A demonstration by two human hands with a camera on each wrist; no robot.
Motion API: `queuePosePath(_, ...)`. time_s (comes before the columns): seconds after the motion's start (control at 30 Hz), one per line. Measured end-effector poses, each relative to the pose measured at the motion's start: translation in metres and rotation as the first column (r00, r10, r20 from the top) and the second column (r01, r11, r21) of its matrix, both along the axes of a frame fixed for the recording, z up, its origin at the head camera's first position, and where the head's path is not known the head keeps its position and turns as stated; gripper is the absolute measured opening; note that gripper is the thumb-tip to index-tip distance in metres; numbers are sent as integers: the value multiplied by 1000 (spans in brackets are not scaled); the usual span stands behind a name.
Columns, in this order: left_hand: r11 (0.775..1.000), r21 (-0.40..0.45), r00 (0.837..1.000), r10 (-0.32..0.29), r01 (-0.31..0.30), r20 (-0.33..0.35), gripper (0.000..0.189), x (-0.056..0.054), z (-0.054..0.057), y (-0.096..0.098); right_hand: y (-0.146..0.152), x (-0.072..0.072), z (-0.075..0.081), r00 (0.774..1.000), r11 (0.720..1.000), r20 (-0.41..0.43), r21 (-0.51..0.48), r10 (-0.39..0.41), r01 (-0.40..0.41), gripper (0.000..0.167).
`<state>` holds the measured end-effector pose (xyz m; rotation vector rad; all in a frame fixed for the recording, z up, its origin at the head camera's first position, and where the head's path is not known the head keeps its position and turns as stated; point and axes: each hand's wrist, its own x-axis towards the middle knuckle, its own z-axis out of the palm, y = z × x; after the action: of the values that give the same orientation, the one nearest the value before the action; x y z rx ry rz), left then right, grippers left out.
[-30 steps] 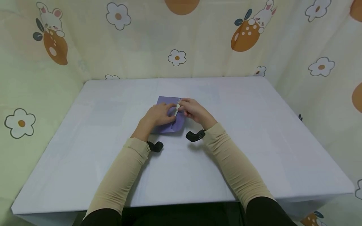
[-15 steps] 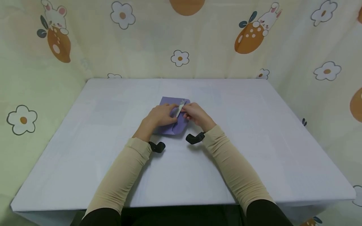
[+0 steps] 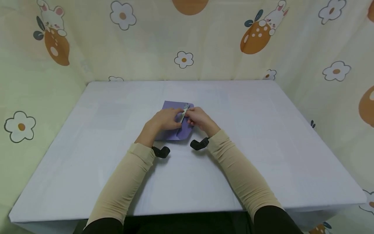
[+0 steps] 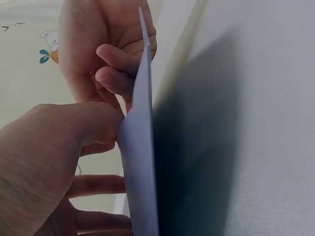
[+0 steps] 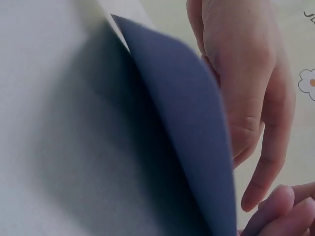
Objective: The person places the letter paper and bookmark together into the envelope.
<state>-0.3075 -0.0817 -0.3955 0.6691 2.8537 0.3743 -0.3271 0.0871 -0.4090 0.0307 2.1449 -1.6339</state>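
Note:
In the head view a purple paper envelope (image 3: 170,134) lies near the middle of the table, its rounded flap (image 3: 185,130) on the right side. Along the flap's fold runs a narrow pale strip (image 3: 183,116) with a silvery far end. My left hand (image 3: 163,119) rests on the envelope, fingers and thumb reaching to the strip's left side. Thumb and fingertips of my right hand (image 3: 201,118) pinch the strip from the right; the exact pinch point is small. In the right wrist view the flap (image 5: 182,98) stands raised off the table, partly hiding the fingers.
A white cloth covers the table (image 3: 248,146). Behind and beside it hang curtains (image 3: 216,39) printed with flowers and rabbits. Black wrist cameras (image 3: 199,144) sit low beside both hands, just above the cloth.
My right hand moved slightly down along the strip from its far end, then a little left. The silvery end came into view. My left hand stays on the envelope.

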Motion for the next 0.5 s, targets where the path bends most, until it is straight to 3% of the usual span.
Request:
queuePosePath(0.3, 999, 49, 1000, -12, 12, -13, 61, -1, 3, 0, -5, 5, -3, 996, 998, -50, 0, -67, 68, 42)
queuePosePath(0.5, 998, 57, 999, -15, 17, -33, 59, 1, 9, 3, -7, 3, -10, 978, 979, -178, 151, -109, 136, 54)
